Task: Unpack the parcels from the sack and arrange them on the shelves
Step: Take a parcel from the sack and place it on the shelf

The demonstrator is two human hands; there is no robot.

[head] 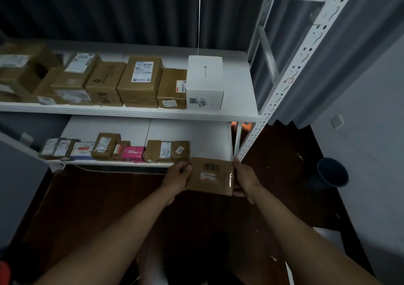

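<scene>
A brown cardboard parcel with a barcode label is held between both my hands, just in front of the lower shelf at its right end. My left hand grips its left side and my right hand its right side. A row of small parcels, one of them pink, lines the lower shelf's front. The upper shelf carries several brown boxes and a white box. No sack is clearly visible.
The shelf's perforated white upright stands just right of my hands. A dark round bin sits on the dark floor near the right wall. A flat brown cardboard sheet lies on the floor at the left.
</scene>
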